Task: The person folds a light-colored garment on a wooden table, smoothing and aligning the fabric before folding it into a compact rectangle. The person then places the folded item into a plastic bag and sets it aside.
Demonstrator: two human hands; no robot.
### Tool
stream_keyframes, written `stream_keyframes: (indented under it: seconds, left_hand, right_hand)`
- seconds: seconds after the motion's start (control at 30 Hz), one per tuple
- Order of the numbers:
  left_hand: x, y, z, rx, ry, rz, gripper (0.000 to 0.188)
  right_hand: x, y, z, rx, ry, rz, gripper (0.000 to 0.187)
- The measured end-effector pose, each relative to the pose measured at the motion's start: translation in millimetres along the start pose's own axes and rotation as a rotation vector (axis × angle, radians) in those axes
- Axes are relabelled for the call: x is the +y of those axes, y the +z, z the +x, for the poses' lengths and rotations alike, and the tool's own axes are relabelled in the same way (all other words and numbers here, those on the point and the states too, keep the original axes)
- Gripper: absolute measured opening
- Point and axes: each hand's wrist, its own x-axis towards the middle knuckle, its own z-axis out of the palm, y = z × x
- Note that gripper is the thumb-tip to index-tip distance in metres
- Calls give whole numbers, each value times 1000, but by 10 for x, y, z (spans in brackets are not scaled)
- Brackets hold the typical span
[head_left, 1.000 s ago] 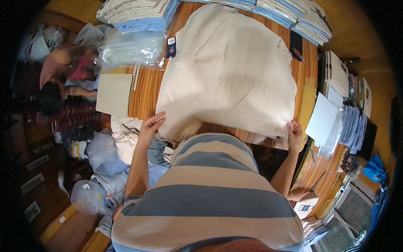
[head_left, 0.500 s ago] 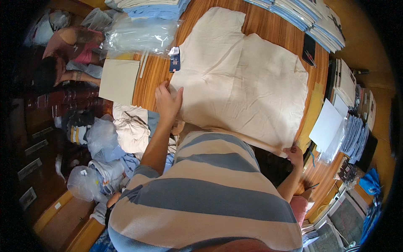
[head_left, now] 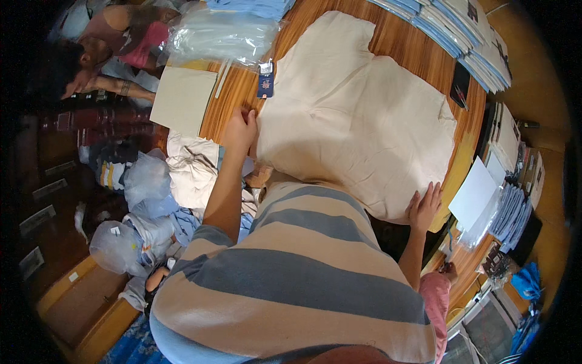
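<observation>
A cream shirt (head_left: 357,121) lies spread flat over the wooden table, with light creases across it. A navy hang tag (head_left: 265,85) sits at its upper left edge. My left hand (head_left: 241,128) is closed at the shirt's left edge, fingers curled and seemingly pinching the cloth. On the lower right corner of the shirt rests my right hand (head_left: 425,207), its fingers spread and flat against the fabric. The shirt's near edge reaches my striped top and is partly hidden by it.
Beige card sheets (head_left: 183,100) and clear plastic bags (head_left: 224,37) lie left. Folded garment stacks (head_left: 448,36) stand far right, near a black phone (head_left: 460,84). White sheets (head_left: 476,194) lie right. A co-worker (head_left: 115,36) sits left; another person's pink sleeve (head_left: 435,300) shows lower right.
My right hand has released the shirt's lower right corner and moved slightly up, now flat on the cloth. My left hand's fingers have curled in at the left edge. The view has shifted slightly.
</observation>
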Motion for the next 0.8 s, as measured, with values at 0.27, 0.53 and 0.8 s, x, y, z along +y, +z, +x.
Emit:
stream_keyframes:
  seconds: [0.27, 0.53, 0.8]
  left_hand:
    - [-120, 326, 452, 198, 613, 348, 62]
    - [-270, 149, 558, 173, 826, -100, 48]
    - [-267, 149, 128, -62, 893, 380, 75]
  right_hand:
    - [-156, -2, 107, -5, -6, 57, 67]
    - [-178, -53, -59, 95, -67, 114, 70]
    - [-34, -73, -116, 17, -144, 66, 86]
